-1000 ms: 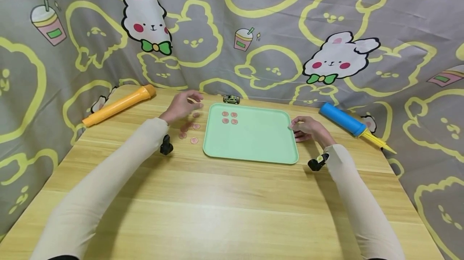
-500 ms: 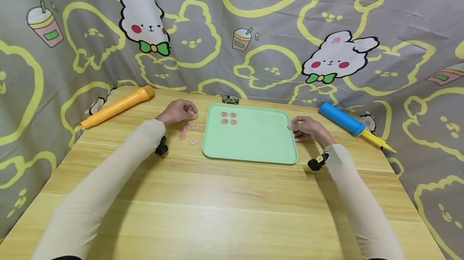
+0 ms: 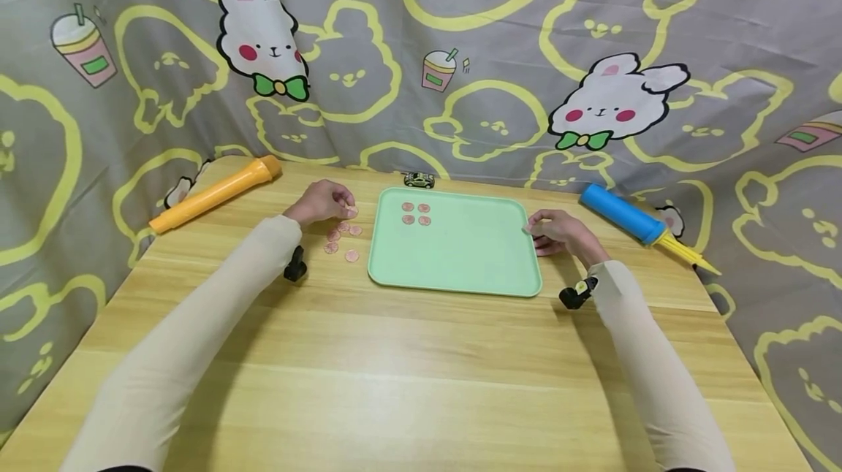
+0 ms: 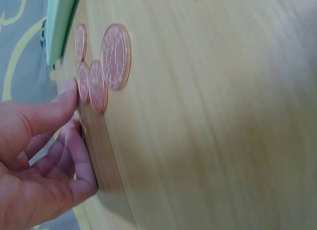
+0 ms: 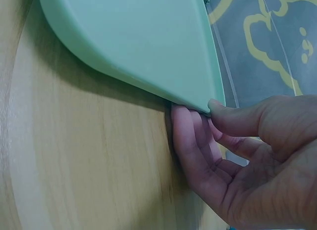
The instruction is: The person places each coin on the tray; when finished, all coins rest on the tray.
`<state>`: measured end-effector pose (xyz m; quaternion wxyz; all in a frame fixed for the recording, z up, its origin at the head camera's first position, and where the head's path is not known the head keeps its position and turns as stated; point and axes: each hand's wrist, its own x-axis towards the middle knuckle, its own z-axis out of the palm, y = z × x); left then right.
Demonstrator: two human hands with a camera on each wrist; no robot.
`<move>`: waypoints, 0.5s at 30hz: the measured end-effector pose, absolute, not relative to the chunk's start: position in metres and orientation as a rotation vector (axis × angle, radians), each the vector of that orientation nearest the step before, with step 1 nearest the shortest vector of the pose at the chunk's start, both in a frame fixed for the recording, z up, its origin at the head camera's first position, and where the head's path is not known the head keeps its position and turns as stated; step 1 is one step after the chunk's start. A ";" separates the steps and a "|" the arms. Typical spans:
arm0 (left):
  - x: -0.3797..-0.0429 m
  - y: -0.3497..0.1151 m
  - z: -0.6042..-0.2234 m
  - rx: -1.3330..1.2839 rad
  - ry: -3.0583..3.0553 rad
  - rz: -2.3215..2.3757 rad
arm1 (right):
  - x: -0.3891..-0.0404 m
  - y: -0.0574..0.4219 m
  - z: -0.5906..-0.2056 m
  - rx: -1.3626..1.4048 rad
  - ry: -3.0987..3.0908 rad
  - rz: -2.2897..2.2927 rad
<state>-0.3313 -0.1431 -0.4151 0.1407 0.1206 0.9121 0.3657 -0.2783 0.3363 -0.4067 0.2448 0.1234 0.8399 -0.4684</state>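
Observation:
In the head view my left hand is at the table left of the tray, its curled fingertips at a copper coin. The left wrist view shows that thumb and fingers down at the wood, hiding this coin. Several more copper coins lie flat beside the hand, some overlapping. My right hand holds the right rim of the pale green tray. Its thumb presses the rim from above, with the fingers against the side and underneath. Several coins sit in a neat block at the tray's upper left.
A small toy car stands behind the tray. An orange tube lies at the table's back left, and a blue hand pump with a yellow nozzle at the back right. A patterned curtain hangs along the back.
My left hand has come down from above the coins, and its fingers have closed at the far coin, which has slid slightly left. The right hand and tray have stayed put.

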 end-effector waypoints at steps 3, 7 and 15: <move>-0.334 -0.147 -0.418 0.367 2.633 1.079 | -0.278 0.337 -0.407 0.337 2.294 -1.286; -0.337 -0.153 -0.421 0.381 2.627 1.097 | -0.278 0.336 -0.408 0.334 2.297 -1.280; -0.338 -0.156 -0.416 0.351 2.564 1.107 | -0.278 0.339 -0.406 0.331 2.289 -1.286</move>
